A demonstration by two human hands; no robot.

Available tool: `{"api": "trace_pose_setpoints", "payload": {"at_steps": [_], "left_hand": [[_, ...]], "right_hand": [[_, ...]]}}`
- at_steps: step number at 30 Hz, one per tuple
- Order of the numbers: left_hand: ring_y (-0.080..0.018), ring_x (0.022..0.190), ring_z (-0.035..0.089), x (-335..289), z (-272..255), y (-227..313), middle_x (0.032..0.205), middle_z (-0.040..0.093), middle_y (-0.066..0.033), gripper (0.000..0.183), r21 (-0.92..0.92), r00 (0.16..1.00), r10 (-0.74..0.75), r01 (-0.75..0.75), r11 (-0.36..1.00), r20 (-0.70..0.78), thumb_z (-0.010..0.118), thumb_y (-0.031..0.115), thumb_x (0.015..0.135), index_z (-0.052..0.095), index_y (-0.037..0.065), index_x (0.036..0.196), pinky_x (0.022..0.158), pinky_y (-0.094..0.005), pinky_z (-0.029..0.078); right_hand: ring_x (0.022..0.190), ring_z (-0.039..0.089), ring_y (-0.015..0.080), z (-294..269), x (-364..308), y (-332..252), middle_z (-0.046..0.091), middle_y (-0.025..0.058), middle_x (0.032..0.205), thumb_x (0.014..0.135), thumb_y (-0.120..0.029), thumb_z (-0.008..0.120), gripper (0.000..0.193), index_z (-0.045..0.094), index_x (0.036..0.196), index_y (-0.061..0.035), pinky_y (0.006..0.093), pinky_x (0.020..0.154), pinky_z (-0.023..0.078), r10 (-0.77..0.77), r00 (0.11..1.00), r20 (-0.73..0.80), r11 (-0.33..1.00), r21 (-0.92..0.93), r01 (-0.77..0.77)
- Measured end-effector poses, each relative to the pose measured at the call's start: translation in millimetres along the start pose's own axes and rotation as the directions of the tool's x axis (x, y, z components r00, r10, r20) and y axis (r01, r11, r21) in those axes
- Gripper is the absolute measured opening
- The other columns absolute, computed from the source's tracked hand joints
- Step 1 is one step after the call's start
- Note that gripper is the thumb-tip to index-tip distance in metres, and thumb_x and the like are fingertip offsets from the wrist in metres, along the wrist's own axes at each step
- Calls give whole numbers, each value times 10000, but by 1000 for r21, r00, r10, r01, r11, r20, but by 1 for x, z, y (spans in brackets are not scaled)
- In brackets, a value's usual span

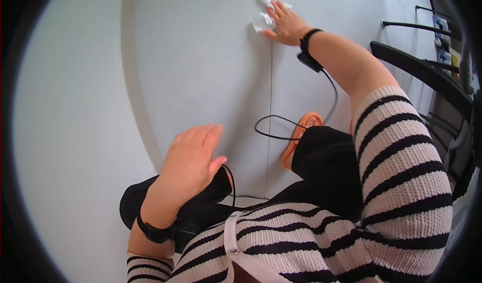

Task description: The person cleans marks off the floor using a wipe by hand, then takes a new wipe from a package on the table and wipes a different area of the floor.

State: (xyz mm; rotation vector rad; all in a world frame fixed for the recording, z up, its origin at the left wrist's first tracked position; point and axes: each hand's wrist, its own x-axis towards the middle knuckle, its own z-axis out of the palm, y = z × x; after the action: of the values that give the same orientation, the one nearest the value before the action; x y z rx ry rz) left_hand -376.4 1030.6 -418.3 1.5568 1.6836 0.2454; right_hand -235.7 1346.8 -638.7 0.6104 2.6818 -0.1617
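Note:
My right hand (pixel 287 26) reaches far ahead to the pale grey floor (pixel 211 57), its fingers over a crumpled white tissue (pixel 263 23). The tissue is pressed against the floor and shows beside the thumb and past the fingertips; its middle is hidden under the hand. Nearer to me, on the left, my left hand (pixel 193 155) hangs in the air above my knee. It holds nothing, with the fingers stretched out side by side and the thumb apart.
A pale wall (pixel 70 112) with a baseboard (pixel 131 57) runs along the left. Black chair parts (pixel 422 69) stand at the right. A black cable (pixel 273 116) loops from my right wrist near my orange sandal (pixel 301 132). A thin seam crosses the floor.

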Motion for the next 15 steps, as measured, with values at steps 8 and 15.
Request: {"api": "trace_pose_setpoints", "payload": {"at_steps": [8,15], "left_hand": [[-350,1067,512,12,-22,-20,1135,557,-187,453,-10,979,-165,167,986,123,642,157,783,492,-3,1179,892,-409,421],[-343,1008,536,19,0,-13,1080,577,-177,442,29,991,-133,132,991,31,661,170,774,491,-11,1140,851,-414,425]], "right_hand": [[1381,113,314,37,-91,-44,203,204,1461,894,-570,300,764,330,1347,45,383,1115,142,-241,970,35,969,58,238],[1368,151,338,61,-158,-80,262,223,1429,927,-440,322,631,405,1285,72,397,1098,203,-299,949,101,948,150,282]]}}
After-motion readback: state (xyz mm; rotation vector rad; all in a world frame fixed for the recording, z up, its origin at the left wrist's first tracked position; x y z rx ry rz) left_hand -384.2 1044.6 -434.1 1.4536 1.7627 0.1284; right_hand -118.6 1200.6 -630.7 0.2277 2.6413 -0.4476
